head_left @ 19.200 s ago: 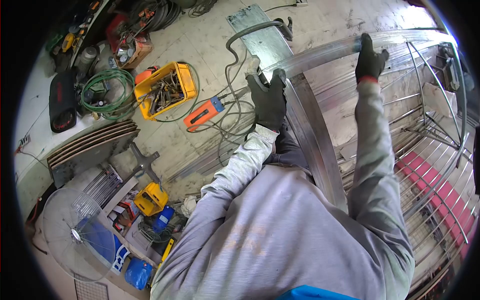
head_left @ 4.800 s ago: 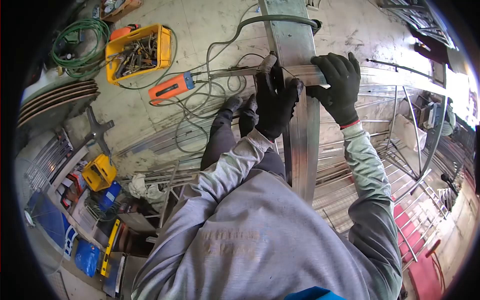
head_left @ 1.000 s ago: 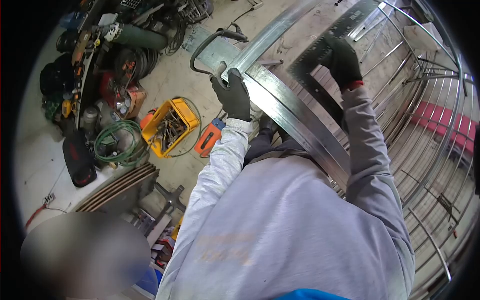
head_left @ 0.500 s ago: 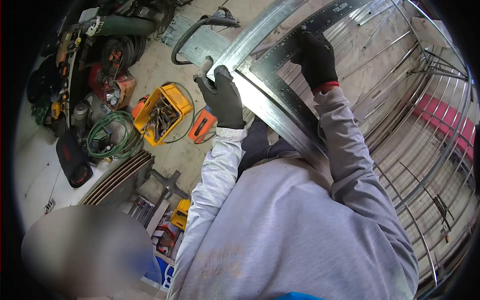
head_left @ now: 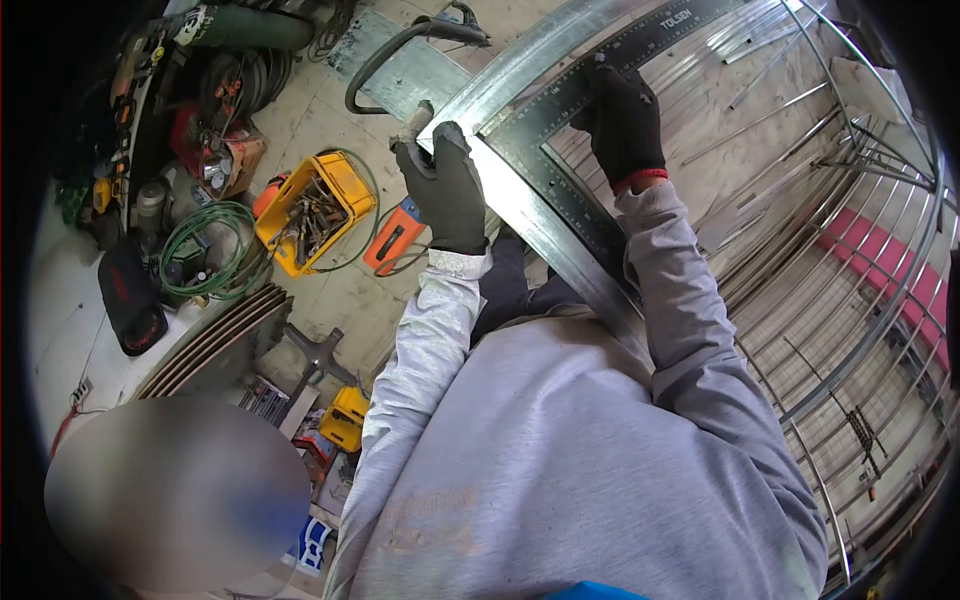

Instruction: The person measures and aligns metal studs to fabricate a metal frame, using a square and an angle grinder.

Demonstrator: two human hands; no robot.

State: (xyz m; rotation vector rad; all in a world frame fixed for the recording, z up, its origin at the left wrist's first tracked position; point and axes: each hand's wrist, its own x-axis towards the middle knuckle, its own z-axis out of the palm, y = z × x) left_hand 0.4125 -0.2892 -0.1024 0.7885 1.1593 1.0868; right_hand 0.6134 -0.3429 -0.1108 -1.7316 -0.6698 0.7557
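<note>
Two silvery metal tubes meet at a corner in front of me, an upper tube [head_left: 535, 60] and a lower tube [head_left: 530, 205]. My left hand [head_left: 445, 195], in a dark glove, is closed on that corner, fingers and thumb on either side of the metal. A black framing square [head_left: 675, 27] marked TOLSEN lies inside the corner, its two arms running along the tubes. My right hand [head_left: 625, 125], gloved with a red cuff, is closed on the square's upper arm; its fingertips are partly hidden.
On the floor at left are a yellow bin [head_left: 335, 200] of metal pieces, an orange tool [head_left: 397, 238], and a coiled green hose [head_left: 205, 250]. A flat metal plate [head_left: 400, 75] with a black handle is beyond my left hand. A barred metal frame [head_left: 850, 300] stands at right.
My right hand and the square have shifted slightly left, closer to the tube corner. My left hand keeps its hold on the corner. The whole view has tilted a little.
</note>
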